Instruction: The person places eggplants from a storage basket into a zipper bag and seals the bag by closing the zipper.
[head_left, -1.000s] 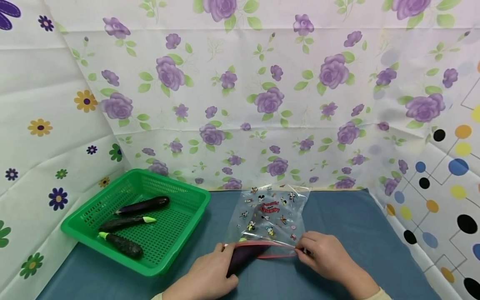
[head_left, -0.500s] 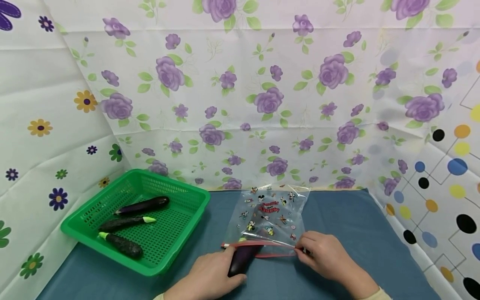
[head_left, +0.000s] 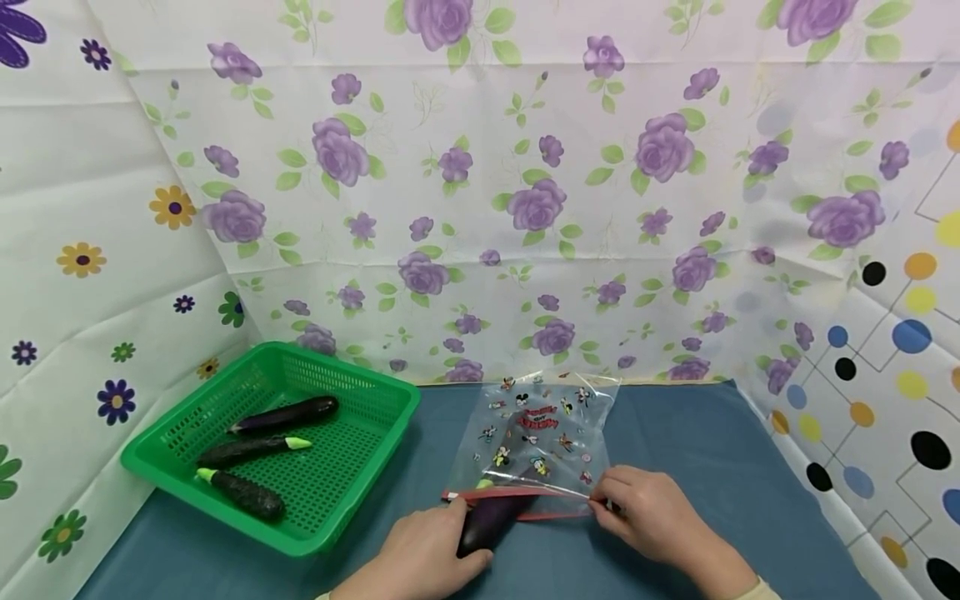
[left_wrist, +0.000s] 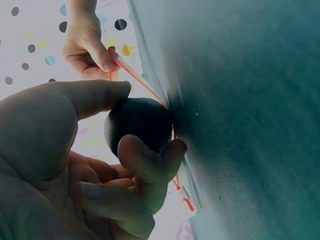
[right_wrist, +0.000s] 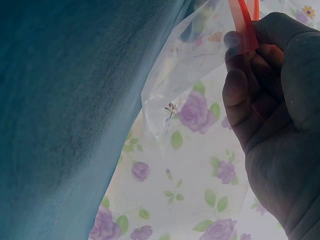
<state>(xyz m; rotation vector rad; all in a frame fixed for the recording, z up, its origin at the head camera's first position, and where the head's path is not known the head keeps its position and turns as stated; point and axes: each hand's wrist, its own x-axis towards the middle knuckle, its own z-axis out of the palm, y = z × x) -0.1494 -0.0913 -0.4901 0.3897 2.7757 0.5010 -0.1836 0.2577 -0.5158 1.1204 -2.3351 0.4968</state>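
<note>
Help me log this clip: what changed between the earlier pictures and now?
The left fingers eased slightly back toward the person, baring more of the left corner of the bag, and the thumb shifted right. Nothing was let go: they hold the eggplant, the right fingers pinch the bag. The basket and its three vegetables stayed put.

The left hand (head_left: pixel 423 546) grips between six and seven o'clock in the head view; the right hand (head_left: pixel 647 512) pinches at five.
</note>
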